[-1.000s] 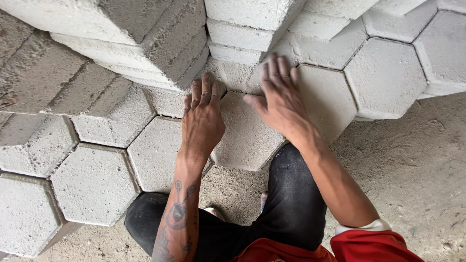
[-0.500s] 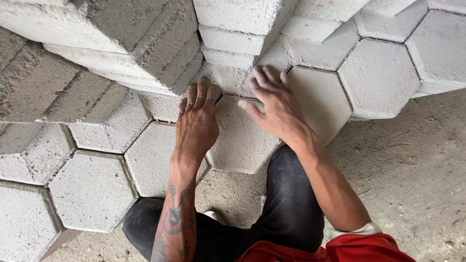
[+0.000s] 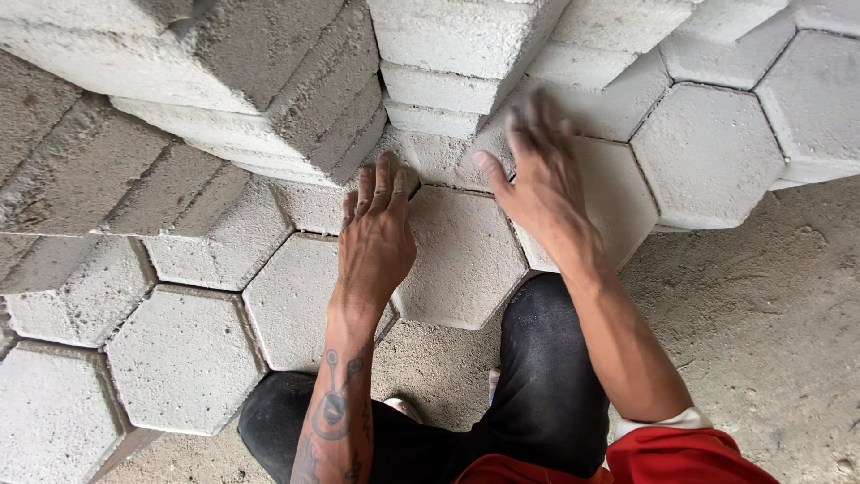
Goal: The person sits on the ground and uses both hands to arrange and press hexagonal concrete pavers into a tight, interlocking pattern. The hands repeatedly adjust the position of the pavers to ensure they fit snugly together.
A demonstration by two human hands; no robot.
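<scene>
Left hand (image 3: 376, 235) lies open, flat on the hexagonal paver (image 3: 461, 260); right hand (image 3: 537, 175), open, presses its one o'clock edge.

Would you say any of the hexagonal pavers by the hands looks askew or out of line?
Nothing stands out. The hexagonal paver between the left hand and right hand sits flush with its neighbours, joints narrow and even. The stacked blocks behind lie at mixed angles, but none looks cracked or tipping.

A paving worksite — grey hexagonal concrete pavers (image 3: 461, 260) laid edge to edge over bare sandy ground (image 3: 761, 305), with stacks of spare pavers (image 3: 269, 99) standing close behind.
</scene>
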